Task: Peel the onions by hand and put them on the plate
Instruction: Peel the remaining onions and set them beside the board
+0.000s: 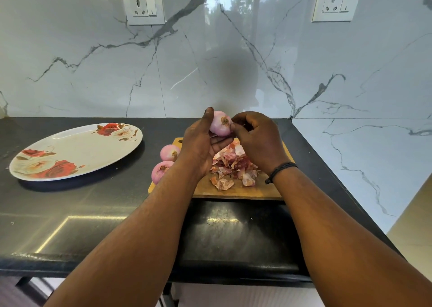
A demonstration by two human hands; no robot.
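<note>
Cutting board (236, 191) partly behind both forearms, nearer onion (160, 170) half hidden, right fingers (236, 129) perhaps pinching skin

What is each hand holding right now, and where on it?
The left hand cups the onion from its left side and underneath. The right hand pinches at the onion's right edge, probably skin; too small to tell.

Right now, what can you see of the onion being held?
The pale pink peeled onion is round and smooth-skinned, its brown root end facing the camera. It is held up above the wooden cutting board, over the heap of reddish papery peels. The left hand cups it from below and the side; the right hand pinches at its right edge.
</note>
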